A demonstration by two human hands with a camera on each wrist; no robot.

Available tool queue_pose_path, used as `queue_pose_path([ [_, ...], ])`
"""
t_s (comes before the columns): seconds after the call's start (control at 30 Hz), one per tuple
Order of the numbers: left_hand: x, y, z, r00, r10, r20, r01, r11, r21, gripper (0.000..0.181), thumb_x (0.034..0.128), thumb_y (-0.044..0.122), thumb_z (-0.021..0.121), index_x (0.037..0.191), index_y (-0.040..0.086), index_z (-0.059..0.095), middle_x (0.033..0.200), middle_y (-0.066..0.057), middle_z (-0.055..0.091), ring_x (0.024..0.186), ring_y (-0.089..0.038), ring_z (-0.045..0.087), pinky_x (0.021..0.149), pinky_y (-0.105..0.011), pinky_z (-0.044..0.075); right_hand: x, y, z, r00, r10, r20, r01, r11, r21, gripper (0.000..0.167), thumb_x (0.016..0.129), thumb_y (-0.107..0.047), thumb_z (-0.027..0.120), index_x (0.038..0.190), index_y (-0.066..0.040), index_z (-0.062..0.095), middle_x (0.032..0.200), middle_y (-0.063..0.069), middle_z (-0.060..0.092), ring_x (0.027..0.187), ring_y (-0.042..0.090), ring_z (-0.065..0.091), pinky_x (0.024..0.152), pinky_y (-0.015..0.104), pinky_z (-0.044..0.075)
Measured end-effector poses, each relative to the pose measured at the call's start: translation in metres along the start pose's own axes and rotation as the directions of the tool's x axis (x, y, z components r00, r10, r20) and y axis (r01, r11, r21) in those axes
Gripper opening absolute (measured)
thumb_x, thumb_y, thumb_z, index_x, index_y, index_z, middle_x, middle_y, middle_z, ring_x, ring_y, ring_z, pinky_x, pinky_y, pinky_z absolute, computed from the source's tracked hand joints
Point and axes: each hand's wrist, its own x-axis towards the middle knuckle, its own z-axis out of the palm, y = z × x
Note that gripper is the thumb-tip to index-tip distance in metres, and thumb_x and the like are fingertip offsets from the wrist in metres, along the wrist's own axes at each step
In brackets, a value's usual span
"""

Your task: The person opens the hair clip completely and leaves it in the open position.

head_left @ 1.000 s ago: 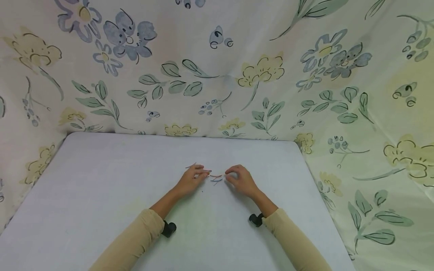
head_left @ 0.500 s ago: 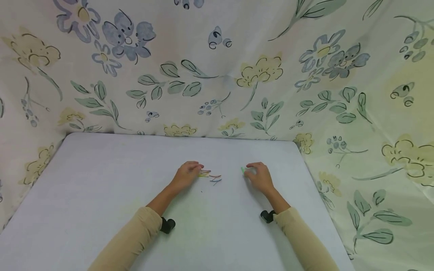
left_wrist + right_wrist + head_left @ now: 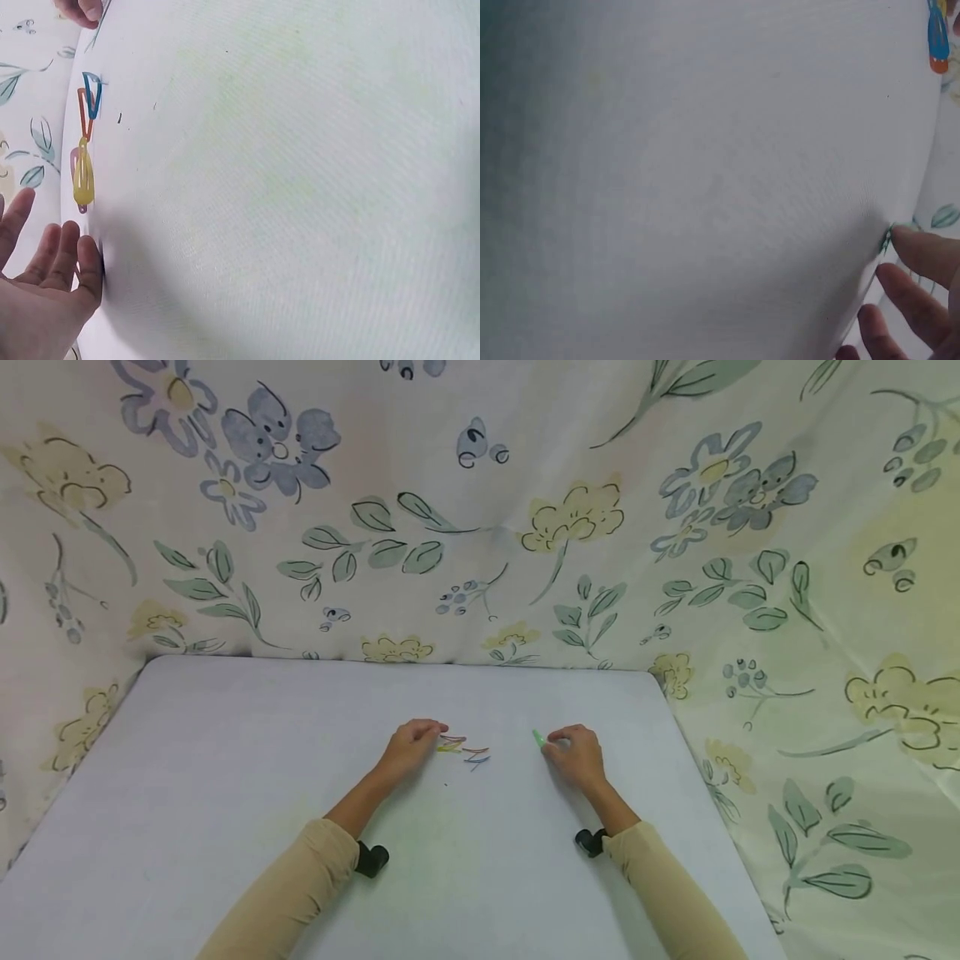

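Observation:
My right hand [image 3: 579,756] is at the right of a group of hair clips, its fingertips at the lower end of a green hair clip [image 3: 537,737]. In the right wrist view, a fingertip touches this clip on the white surface, and the clip is partly hidden. Left of the group, my left hand [image 3: 407,752] has loosely bent, spread fingers and nothing visibly held. Just past its fingertips lie a yellow hair clip [image 3: 84,180] and a pinkish one [image 3: 74,159] partly beneath it. An orange hair clip [image 3: 82,112] and a blue one [image 3: 92,97] overlap farther along.
The white tabletop [image 3: 262,743] stretches around both hands. A floral cloth [image 3: 480,485] hangs behind its far edge and down the right side. A small dark speck [image 3: 446,785] lies in front of the clips.
My right hand has moved right, away from the group, with the green hair clip; over the last half second its fingertips have drawn closer together. My left hand has shifted slightly left, uncovering the yellow clip.

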Motion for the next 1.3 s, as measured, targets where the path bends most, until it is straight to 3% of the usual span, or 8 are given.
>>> queue_pose_path([
  [0.2,-0.001,-0.002,0.007,0.998,0.067,-0.01,-0.066,0.996,0.064,0.025,0.0989,0.012,0.059,0.119,0.0,0.068,0.129,-0.018,0.06,0.126,-0.033,0.052,0.107,-0.05,0.038,0.001,0.002,0.001,0.999,-0.033,-0.016,0.032,0.999,-0.015,0.015,0.084,-0.011,0.077,0.097,-0.002,0.076,0.115,0.019,0.066,0.118,0.039,0.055,0.1,0.055,0.04],
  [0.4,0.001,-0.003,0.014,0.99,0.136,0.031,-0.138,0.984,0.111,0.024,0.0968,0.011,0.064,0.118,0.001,0.069,0.126,-0.014,0.061,0.121,-0.031,0.054,0.104,-0.05,0.04,0.001,0.0,0.001,0.999,-0.034,-0.024,0.034,0.999,-0.007,0.011,0.083,-0.009,0.078,0.092,-0.003,0.077,0.112,0.018,0.067,0.117,0.038,0.055,0.1,0.055,0.039],
  [0.8,0.002,0.002,0.023,0.98,0.193,0.045,-0.197,0.973,0.119,0.024,0.0939,0.005,0.066,0.116,-0.002,0.069,0.122,-0.016,0.063,0.12,-0.031,0.056,0.102,-0.048,0.043,0.002,-0.006,0.001,1.0,-0.001,-0.001,0.001,1.0,0.009,0.007,0.083,-0.003,0.075,0.09,-0.002,0.075,0.114,0.019,0.065,0.12,0.039,0.053,0.102,0.054,0.039],
  [1.13,0.007,0.009,0.04,0.979,0.18,0.091,-0.191,0.972,0.136,0.028,0.0949,0.013,0.067,0.12,0.001,0.069,0.129,-0.012,0.059,0.119,-0.03,0.059,0.102,-0.044,0.046,0.004,-0.003,0.001,0.999,-0.049,0.004,0.049,0.999,0.016,0.005,0.083,-0.003,0.074,0.088,-0.001,0.073,0.107,0.018,0.068,0.116,0.037,0.057,0.101,0.053,0.041],
  [1.3,0.005,0.018,0.046,0.973,0.199,0.117,-0.219,0.957,0.19,0.028,0.095,0.013,0.067,0.12,0.0,0.068,0.13,-0.014,0.058,0.119,-0.032,0.057,0.101,-0.047,0.045,0.003,-0.005,0.002,0.995,-0.098,0.031,0.096,0.993,0.065,0.005,0.083,-0.002,0.073,0.087,0.002,0.071,0.1,0.016,0.07,0.109,0.036,0.061,0.097,0.051,0.044],
])
